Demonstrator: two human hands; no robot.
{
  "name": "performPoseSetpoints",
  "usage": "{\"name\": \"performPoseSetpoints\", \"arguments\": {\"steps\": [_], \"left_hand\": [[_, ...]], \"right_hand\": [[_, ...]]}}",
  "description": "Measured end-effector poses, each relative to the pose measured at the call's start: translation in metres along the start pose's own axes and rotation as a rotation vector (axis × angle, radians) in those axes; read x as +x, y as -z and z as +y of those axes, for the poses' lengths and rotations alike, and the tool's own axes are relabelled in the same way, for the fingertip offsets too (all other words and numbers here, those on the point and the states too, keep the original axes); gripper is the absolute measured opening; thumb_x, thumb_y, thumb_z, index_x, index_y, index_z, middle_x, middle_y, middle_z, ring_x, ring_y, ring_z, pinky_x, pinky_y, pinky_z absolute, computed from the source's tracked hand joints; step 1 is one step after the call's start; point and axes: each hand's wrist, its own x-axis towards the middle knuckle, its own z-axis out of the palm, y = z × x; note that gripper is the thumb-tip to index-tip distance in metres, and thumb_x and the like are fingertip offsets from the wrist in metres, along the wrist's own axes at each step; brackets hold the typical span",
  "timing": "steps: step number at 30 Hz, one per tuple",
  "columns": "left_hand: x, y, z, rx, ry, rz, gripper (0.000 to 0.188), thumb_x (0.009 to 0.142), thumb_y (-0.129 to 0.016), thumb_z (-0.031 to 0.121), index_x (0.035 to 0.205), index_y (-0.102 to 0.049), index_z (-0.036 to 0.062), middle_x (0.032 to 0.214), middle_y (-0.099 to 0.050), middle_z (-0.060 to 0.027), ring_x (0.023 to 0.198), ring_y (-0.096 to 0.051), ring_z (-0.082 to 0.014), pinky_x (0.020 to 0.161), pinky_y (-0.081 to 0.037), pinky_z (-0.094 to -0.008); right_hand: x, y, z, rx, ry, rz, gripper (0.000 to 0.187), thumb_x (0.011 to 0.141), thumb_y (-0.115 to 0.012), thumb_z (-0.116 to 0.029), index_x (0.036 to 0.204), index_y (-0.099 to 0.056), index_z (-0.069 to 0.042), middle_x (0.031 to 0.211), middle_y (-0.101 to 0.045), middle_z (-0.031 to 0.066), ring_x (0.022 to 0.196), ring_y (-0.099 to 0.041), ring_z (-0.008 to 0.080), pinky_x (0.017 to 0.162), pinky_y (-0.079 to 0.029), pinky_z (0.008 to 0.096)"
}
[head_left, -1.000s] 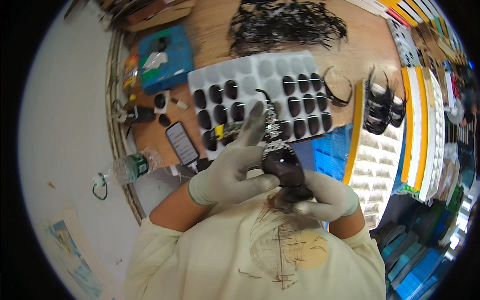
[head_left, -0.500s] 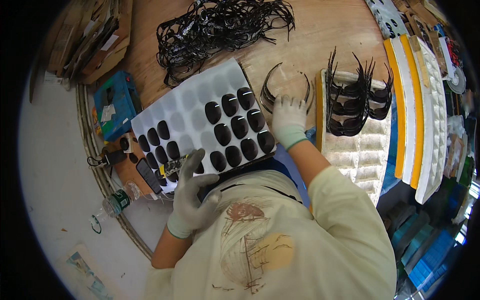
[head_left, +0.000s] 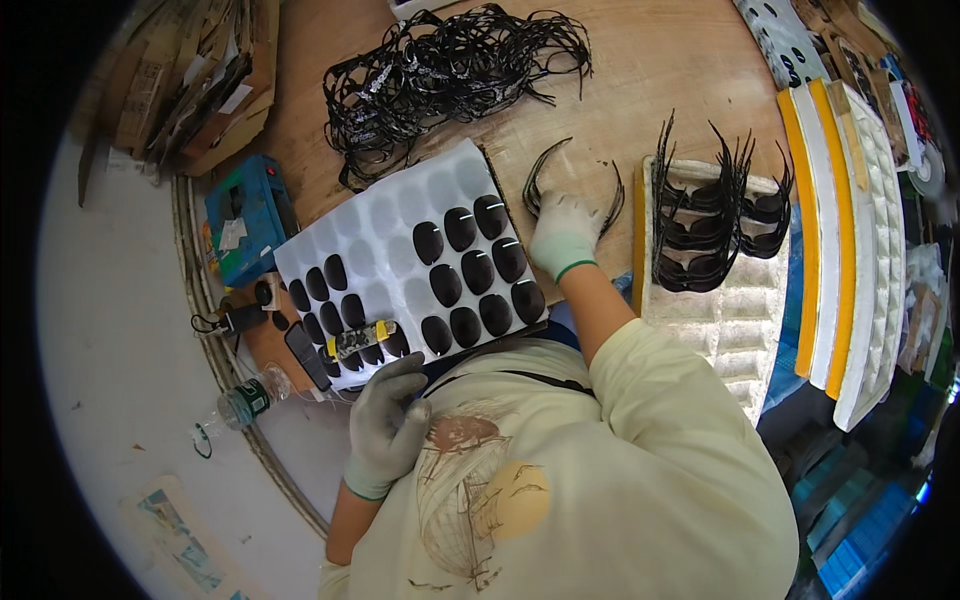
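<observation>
My right hand (head_left: 566, 228), in a pale glove with a green cuff, is closed over the middle of a dark glasses frame (head_left: 540, 170) on the table. The frame's two curved temples point away from me; its front is hidden under my fingers. My left hand (head_left: 388, 420), gloved too, hovers at the near edge of a white lens tray (head_left: 375, 255), open and holding nothing, its fingers loosely bent. Dark sunglass lenses (head_left: 478, 271) lie in rows on both sides of the tray. A short tool with yellow ends (head_left: 360, 342) rests across the left-hand lenses.
Right of my right hand, a pale moulded tray (head_left: 715, 330) bears several dark glasses frames (head_left: 697, 235). A tangled heap of black frames (head_left: 440, 80) lies at the back. At left are a blue box (head_left: 245, 220), a phone (head_left: 305, 355) and a plastic bottle (head_left: 250, 398). Stacked trays (head_left: 835, 240) stand far right.
My left hand has drawn back toward my body, away from the yellow-ended tool and the lenses. My right hand has curled further over the glasses frame. The whole view has shifted slightly.
</observation>
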Motion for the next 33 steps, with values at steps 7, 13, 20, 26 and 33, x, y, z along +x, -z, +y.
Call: {"name": "performPoseSetpoints", "arguments": {"steps": [7, 13, 20, 26, 33], "left_hand": [[0.002, -0.003, -0.007, -0.078, 0.072, -0.078, 0.025, 0.089, -0.064, 0.01, 0.109, -0.064, -0.006, 0.119, -0.067, -0.0247, 0.107, -0.067, -0.029, 0.094, -0.053, -0.0381], [0.013, -0.015, -0.002, -0.365, 0.151, -0.079, 0.031, 0.093, -0.062, 0.012, 0.119, -0.058, -0.0057, 0.126, -0.063, -0.0194, 0.113, -0.062, -0.0242, 0.1, -0.048, -0.0366], [0.034, -0.037, 0.009, -0.268, 0.106, -0.229, 0.038, 0.092, -0.061, 0.011, 0.125, -0.055, -0.0074, 0.128, -0.062, -0.0198, 0.116, -0.062, -0.0261, 0.104, -0.047, -0.0387], [0.05, -0.069, 0.028, -0.245, 0.191, -0.315, 0.038, 0.093, -0.057, 0.01, 0.126, -0.055, -0.0075, 0.126, -0.063, -0.0185, 0.116, -0.062, -0.0257, 0.104, -0.046, -0.0385], [0.056, -0.08, 0.042, -0.19, 0.249, -0.373, 0.041, 0.092, -0.058, 0.01, 0.128, -0.054, -0.0086, 0.127, -0.062, -0.0182, 0.118, -0.06, -0.0245, 0.105, -0.045, -0.0371]], "right_hand": [[0.011, -0.016, 0.007, 0.097, -0.031, -0.034, 0.023, 0.086, -0.054, -0.016, 0.105, -0.066, -0.01, 0.108, -0.071, 0.0122, 0.107, -0.066, 0.0295, 0.094, -0.041, 0.0456], [-0.014, 0.016, 0.044, 0.195, 0.241, -0.031, 0.025, 0.078, -0.059, -0.012, 0.102, -0.067, -0.007, 0.097, -0.071, 0.0167, 0.103, -0.066, 0.0327, 0.098, -0.041, 0.0462], [-0.117, 0.081, 0.198, 0.29, 0.359, 0.341, 0.025, 0.069, -0.065, -0.004, 0.093, -0.07, -0.01, 0.092, -0.066, 0.008, 0.107, -0.06, 0.0295, 0.112, -0.03, 0.0494], [-0.113, 0.039, 0.364, 0.016, 0.089, 0.484, 0.014, 0.073, -0.069, -0.007, 0.088, -0.068, -0.009, 0.09, -0.066, 0.0099, 0.102, -0.06, 0.0307, 0.106, -0.037, 0.0467], [-0.085, 0.014, 0.389, -0.114, 0.163, 0.444, 0.022, 0.074, -0.06, -0.008, 0.095, -0.067, -0.01, 0.096, -0.067, 0.0063, 0.104, -0.06, 0.028, 0.107, -0.039, 0.0449]]}}
